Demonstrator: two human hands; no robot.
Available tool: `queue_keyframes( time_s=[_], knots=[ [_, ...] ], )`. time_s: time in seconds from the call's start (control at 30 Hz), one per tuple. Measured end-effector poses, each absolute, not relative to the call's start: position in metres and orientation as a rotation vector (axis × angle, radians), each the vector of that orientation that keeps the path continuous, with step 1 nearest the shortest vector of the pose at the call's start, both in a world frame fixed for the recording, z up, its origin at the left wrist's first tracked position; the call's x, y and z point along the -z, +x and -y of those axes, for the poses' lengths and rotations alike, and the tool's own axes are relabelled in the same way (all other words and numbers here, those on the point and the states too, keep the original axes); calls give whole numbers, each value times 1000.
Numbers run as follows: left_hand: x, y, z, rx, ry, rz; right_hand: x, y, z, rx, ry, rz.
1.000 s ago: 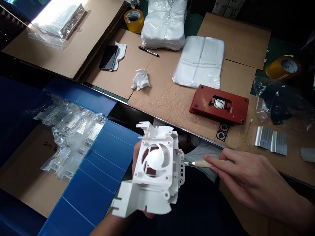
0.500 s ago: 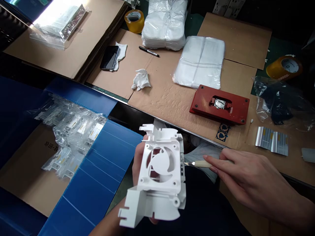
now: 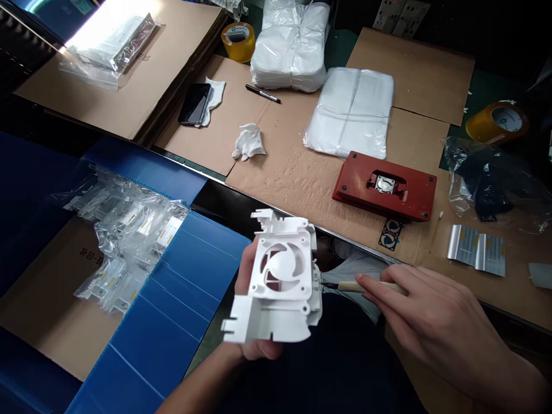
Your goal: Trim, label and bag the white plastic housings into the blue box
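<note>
A white plastic fan housing (image 3: 282,267), with a curved-blade opening in its face, is held above my lap by my left hand (image 3: 259,348). The thumb shows below the part and more of the hand at its left side; the other fingers are hidden behind it. My right hand (image 3: 426,307) pinches the pale handle of a craft knife (image 3: 345,286). The knife's dark blade tip is at the housing's right edge; whether it touches cannot be made out. Beyond them on the bench lies a red block fixture (image 3: 357,198) with a small metallic piece in its recess.
At left stands a blue box (image 3: 172,287) holding several clear-bagged parts (image 3: 129,230). The bench carries white bag bundles (image 3: 349,112), a phone (image 3: 195,103), a pen (image 3: 263,93), tape rolls (image 3: 495,122), a cotton swab (image 3: 436,230) and a silver sticker sheet (image 3: 476,249).
The housing has tilted in my left hand and risen slightly, its lower end moving up. The knife has turned, its blade now looking dark, and stays at the housing's right edge.
</note>
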State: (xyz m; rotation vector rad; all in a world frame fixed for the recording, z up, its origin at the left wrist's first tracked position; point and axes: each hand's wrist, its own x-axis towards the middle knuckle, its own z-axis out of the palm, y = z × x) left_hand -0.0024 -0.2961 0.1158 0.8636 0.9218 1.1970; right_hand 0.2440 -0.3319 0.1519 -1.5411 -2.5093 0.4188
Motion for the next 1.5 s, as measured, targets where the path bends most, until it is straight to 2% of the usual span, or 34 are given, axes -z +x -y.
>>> queue_keyframes(
  time_s=[0.23, 0.43, 0.63, 0.9, 1.1, 1.3, 1.5],
  knots=[
    [-115, 8, 295, -1308, 818, -973, -139, 248, 342, -312, -1478, 2375],
    [-111, 4, 294, -1301, 484, -1025, -133, 257, 341, -451, -1613, 2199],
    [-113, -1, 274, -985, 86, -764, -120, 256, 341, -817, -1750, 1844],
    [-110, 2, 269, -796, -90, -562, -118, 252, 336, -950, -1938, 1668],
    [-108, 6, 269, -714, -177, -557, -124, 250, 325, -873, -1504, 1845],
    [-97, 18, 273, -614, -262, -563, -138, 241, 300, -800, -999, 2258],
    [-88, 25, 279, -594, -302, -504, -148, 231, 276, -870, -640, 2525]
  ],
)
